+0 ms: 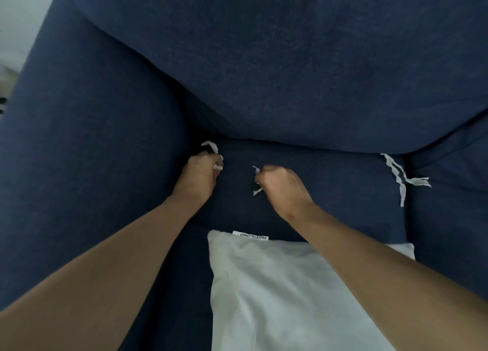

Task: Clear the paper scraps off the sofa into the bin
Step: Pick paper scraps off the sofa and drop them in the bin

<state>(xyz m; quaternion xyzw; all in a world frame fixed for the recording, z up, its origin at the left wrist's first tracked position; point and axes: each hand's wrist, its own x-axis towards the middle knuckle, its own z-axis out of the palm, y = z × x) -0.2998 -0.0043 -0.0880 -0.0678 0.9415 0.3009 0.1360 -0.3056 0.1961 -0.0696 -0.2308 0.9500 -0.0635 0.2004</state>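
Note:
Both hands rest on the seat of a dark blue sofa (330,192). My left hand (199,175) is closed around white paper scraps (211,146), whose ends stick out above and beside the fingers, near the corner where armrest and back cushion meet. My right hand (281,184) is closed on small white paper scraps (256,170) that poke out on its left side. A longer bunch of torn white paper strips (401,177) lies loose at the seat's right edge, by the gap to the neighbouring cushion. No bin is in view.
A pale grey-white pillow (277,292) with a sewn label lies on the front of the seat under my right forearm. The big back cushion (290,73) bulges above the hands. The armrest (79,152) rises on the left.

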